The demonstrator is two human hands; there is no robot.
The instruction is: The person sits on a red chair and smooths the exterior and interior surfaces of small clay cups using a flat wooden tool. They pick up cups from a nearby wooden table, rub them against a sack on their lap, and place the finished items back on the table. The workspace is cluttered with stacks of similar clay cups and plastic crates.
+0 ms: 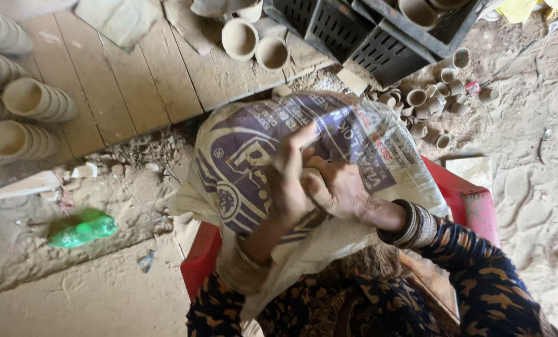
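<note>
A woven plastic sack point(254, 150), white with purple print and a crinkled sheen, sits bulging on a red plastic stool point(472, 200); every place below is told from that sack. Both hands lie on its top face. The left hand point(289, 181) has its grip spread, fingers stretched flat along the weave. The right hand point(335, 187) is just beside it and touching it, its grip curled and pressed onto the sack; whether it pinches the cloth cannot be told. Metal bangles point(416, 224) ring the right wrist. Above the sack, on the dusty wooden plank platform point(154, 81), lie two round clay cups point(254, 43). Up and right stand two black slotted plastic crates point(379, 31). Lower left, on the sandy floor point(104, 293), lies one crumpled green plastic bottle point(82, 229).
</note>
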